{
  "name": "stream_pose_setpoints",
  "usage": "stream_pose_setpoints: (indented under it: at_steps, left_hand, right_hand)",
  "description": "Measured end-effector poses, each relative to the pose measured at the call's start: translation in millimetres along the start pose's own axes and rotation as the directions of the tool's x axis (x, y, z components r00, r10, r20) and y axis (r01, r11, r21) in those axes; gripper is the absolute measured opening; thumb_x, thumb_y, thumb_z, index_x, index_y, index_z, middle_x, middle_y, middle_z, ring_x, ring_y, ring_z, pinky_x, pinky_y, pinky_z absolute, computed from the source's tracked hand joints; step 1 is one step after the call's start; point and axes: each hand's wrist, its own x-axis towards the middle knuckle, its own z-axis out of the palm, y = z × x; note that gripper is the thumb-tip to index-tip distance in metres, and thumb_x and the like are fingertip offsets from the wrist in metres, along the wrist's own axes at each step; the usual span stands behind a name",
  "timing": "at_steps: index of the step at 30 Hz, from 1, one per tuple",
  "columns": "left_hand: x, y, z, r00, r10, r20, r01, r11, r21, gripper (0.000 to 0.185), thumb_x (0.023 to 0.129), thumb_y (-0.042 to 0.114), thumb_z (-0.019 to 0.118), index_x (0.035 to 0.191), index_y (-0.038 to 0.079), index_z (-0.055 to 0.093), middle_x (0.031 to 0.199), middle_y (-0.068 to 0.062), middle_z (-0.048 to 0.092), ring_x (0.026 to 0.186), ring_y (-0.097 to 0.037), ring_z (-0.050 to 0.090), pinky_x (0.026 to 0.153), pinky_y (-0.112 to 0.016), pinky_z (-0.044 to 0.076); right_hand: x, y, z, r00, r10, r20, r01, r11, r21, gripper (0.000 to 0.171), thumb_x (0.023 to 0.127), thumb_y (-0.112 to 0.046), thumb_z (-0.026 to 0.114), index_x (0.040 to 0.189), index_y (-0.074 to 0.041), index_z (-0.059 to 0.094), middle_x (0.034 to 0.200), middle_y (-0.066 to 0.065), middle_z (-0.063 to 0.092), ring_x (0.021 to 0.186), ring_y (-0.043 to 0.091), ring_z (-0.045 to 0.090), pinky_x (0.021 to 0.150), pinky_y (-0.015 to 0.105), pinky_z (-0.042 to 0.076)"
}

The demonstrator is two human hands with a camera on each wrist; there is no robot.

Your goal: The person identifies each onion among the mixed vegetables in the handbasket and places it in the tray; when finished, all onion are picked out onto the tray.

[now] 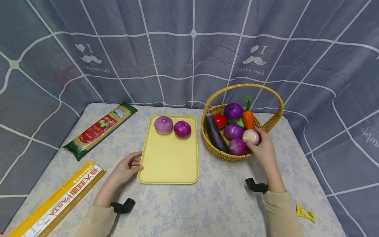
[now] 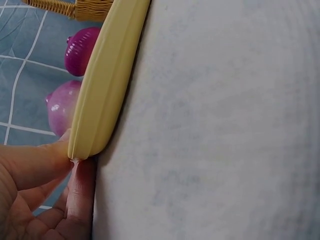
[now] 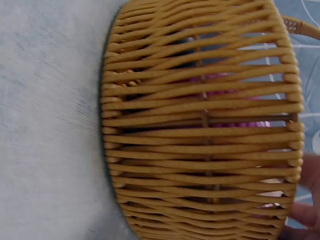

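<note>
Head view: my curled right hand (image 1: 263, 148) grips a white onion (image 1: 251, 135), not yet out of the basket (image 1: 229, 158); my left hand (image 1: 125, 170) pinches the tray (image 1: 168, 161), where two onions (image 1: 164, 125) already lie.

The head view looks forward-down from above; close, sideways-turned wrist views share the basket (image 3: 200, 133).

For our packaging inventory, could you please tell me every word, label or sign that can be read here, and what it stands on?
"olivoilà": green-ended bag; smaller print unreadable.
"意大利面 PASTA": white stripe of the orange box.
"chicken curry sauce": the orange box's side; small characters there too blurred.
"I" (with a heart): curtain, mirrored.
"love simple": curtain, mirrored, below a moustache.
Small yellow packet: lettering too small to read.
</note>
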Motion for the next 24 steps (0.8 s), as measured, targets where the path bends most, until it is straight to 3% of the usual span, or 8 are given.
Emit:
stream_pose_setpoints:
  at_steps: [6,16,24]
  left_hand:
    - [-2.3,1.4,-1.0,1.0,0.008,0.007,-0.008,1.0,-0.006,0.059,0.094,0.006,0.064,0.147,0.0,0.04,0.12,-0.021,0.056,0.107,-0.029,0.057,0.076,-0.02,0.05]
    - [-0.8,-1.0,0.0,1.0,0.007,-0.001,-0.007,1.0,0.003,0.059,0.094,0.006,0.064,0.147,0.0,0.04,0.121,-0.021,0.056,0.109,-0.03,0.057,0.077,-0.02,0.05]
    - [-1.4,-2.3,1.4,1.0,0.015,-0.015,-0.014,1.0,0.007,0.058,0.094,0.005,0.063,0.147,0.001,0.041,0.12,-0.021,0.057,0.109,-0.03,0.058,0.078,-0.021,0.051]
  right_hand:
    - [1,-1,4,1.0,0.016,-0.012,-0.016,0.999,-0.036,0.068,0.09,-0.019,0.071,0.146,0.003,0.039,0.144,0.03,0.044,0.131,0.047,0.042,0.109,0.061,0.034]
    - [2,-2,11,0.997,-0.063,-0.054,0.055,0.989,-0.134,0.068,0.089,-0.018,0.071,0.144,0.007,0.04,0.14,0.033,0.048,0.128,0.048,0.046,0.108,0.06,0.036]
    - [-2,-1,13,0.987,-0.065,-0.146,0.06,0.997,-0.04,0.067,0.086,-0.019,0.076,0.142,0.002,0.047,0.14,0.028,0.051,0.127,0.045,0.049,0.107,0.058,0.038]
